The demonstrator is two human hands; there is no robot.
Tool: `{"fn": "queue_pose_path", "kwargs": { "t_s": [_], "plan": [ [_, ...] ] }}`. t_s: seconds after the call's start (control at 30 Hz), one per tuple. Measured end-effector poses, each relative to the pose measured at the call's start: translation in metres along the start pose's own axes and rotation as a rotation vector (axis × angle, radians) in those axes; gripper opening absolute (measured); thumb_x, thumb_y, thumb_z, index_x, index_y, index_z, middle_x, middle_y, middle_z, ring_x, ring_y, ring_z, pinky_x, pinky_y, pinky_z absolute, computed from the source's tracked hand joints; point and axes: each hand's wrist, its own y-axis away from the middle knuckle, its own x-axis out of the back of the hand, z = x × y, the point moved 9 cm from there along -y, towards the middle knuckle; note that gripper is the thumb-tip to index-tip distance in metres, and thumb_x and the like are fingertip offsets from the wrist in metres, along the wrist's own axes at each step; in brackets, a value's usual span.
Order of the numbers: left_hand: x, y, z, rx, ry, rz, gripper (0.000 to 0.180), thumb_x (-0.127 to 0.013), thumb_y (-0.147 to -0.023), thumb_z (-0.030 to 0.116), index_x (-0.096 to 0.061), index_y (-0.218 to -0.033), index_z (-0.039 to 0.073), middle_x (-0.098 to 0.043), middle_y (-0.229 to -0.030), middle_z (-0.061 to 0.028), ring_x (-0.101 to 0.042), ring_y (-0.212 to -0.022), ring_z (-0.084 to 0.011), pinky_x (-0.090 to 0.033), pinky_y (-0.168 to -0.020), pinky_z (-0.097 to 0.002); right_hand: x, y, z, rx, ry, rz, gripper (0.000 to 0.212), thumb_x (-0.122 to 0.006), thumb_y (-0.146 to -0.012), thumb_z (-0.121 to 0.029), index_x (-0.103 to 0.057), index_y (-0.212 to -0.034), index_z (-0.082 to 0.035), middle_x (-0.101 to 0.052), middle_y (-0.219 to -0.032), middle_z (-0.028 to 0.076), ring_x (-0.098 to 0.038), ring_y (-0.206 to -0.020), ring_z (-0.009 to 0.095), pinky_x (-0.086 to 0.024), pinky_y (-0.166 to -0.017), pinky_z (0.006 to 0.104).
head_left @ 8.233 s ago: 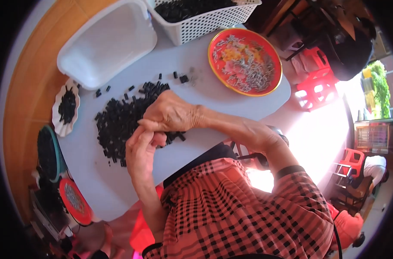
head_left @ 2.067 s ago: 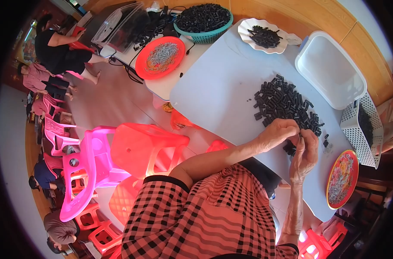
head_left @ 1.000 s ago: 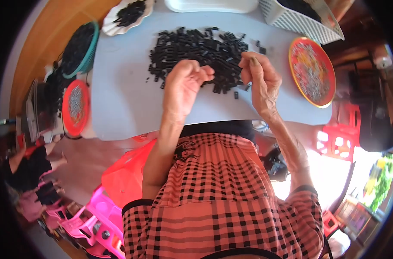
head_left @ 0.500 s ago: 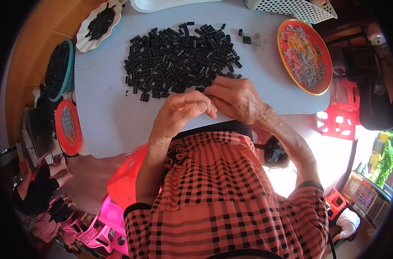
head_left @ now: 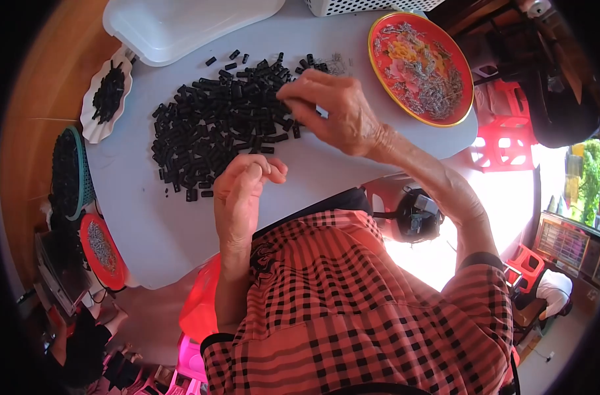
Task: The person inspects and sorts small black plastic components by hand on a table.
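Note:
A heap of small black cylindrical plastic parts point(head_left: 214, 125) covers the middle of the grey-blue table point(head_left: 138, 237). My right hand point(head_left: 343, 112) hovers at the right edge of the heap, thumb and forefinger pinched together; whatever is between them is hidden. Closer to me, my left hand point(head_left: 244, 191) is raised beside the near edge of the heap. Its fingers are curled in against the thumb, and I cannot make out what they hold. Beyond my right hand lie a few separate black parts and a small scatter of thin silver metal pieces point(head_left: 339, 64).
A gold-rimmed red tray point(head_left: 438, 120) of metal pieces stands at right. Behind are a white tray point(head_left: 194, 26) and a white perforated basket point(head_left: 353, 5). A scalloped white dish point(head_left: 89, 122), a teal basket point(head_left: 84, 168) and a red plate point(head_left: 117, 268) line the left side.
My right hand has moved away from my left and up along the heap's right edge. Previously the two hands met at the near edge. The view has shifted, bringing more of the white tray in.

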Motion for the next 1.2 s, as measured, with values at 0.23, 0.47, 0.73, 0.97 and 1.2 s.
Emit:
{"fn": "queue_pose_path", "kwargs": {
  "t_s": [0.23, 0.47, 0.73, 0.97, 1.2],
  "plan": [
    [-0.003, -0.006, 0.011, -0.076, -0.09, 0.045, 0.018, -0.047, -0.09, 0.011, -0.059, -0.086, -0.001, -0.06, -0.076, -0.0106, -0.058, -0.086, -0.0216, -0.044, -0.081, -0.0348, 0.014, -0.049, 0.064, 0.09, 0.351, -0.072, 0.014, -0.057, -0.081, -0.003, -0.064, -0.094, -0.002, -0.062, -0.085, 0.011, -0.062, -0.069, 0.029, -0.05, -0.065, 0.036],
    [-0.013, -0.01, 0.012, -0.055, -0.134, 0.042, 0.017, -0.047, -0.089, 0.01, -0.059, -0.084, -0.001, -0.062, -0.077, -0.0108, -0.058, -0.085, -0.0188, -0.044, -0.079, -0.0309, -0.031, -0.064, 0.065, 0.18, 0.421, -0.353, 0.013, -0.057, -0.077, -0.002, -0.063, -0.088, -0.004, -0.06, -0.088, 0.012, -0.06, -0.074, 0.031, -0.048, -0.067, 0.0404],
    [-0.009, -0.011, 0.014, -0.045, -0.165, 0.066, 0.018, -0.048, -0.089, 0.011, -0.06, -0.084, -0.001, -0.062, -0.078, -0.0096, -0.058, -0.084, -0.0162, -0.044, -0.077, -0.0282, -0.032, -0.07, 0.067, 0.016, 0.463, -0.377, 0.011, -0.06, -0.071, -0.006, -0.061, -0.081, -0.002, -0.062, -0.074, 0.012, -0.061, -0.07, 0.031, -0.05, -0.066, 0.0393],
    [-0.011, -0.016, 0.02, -0.092, -0.107, 0.044, 0.018, -0.046, -0.09, 0.01, -0.06, -0.087, -0.001, -0.061, -0.077, -0.0094, -0.057, -0.086, -0.0191, -0.043, -0.083, -0.0329, -0.004, -0.081, 0.068, -0.124, 0.208, -0.18, 0.016, -0.063, -0.072, -0.011, -0.065, -0.084, 0.0, -0.066, -0.073, 0.012, -0.065, -0.067, 0.02, -0.053, -0.067, 0.0308],
    [-0.014, -0.025, 0.011, -0.073, -0.111, 0.025, 0.018, -0.044, -0.091, 0.012, -0.055, -0.089, -0.001, -0.058, -0.077, -0.0105, -0.055, -0.087, -0.0242, -0.041, -0.085, -0.0364, -0.018, -0.076, 0.062, -0.08, 0.172, -0.388, 0.017, -0.063, -0.076, -0.016, -0.067, -0.083, -0.002, -0.066, -0.071, 0.01, -0.063, -0.065, 0.018, -0.051, -0.067, 0.0292]
  ]
}}
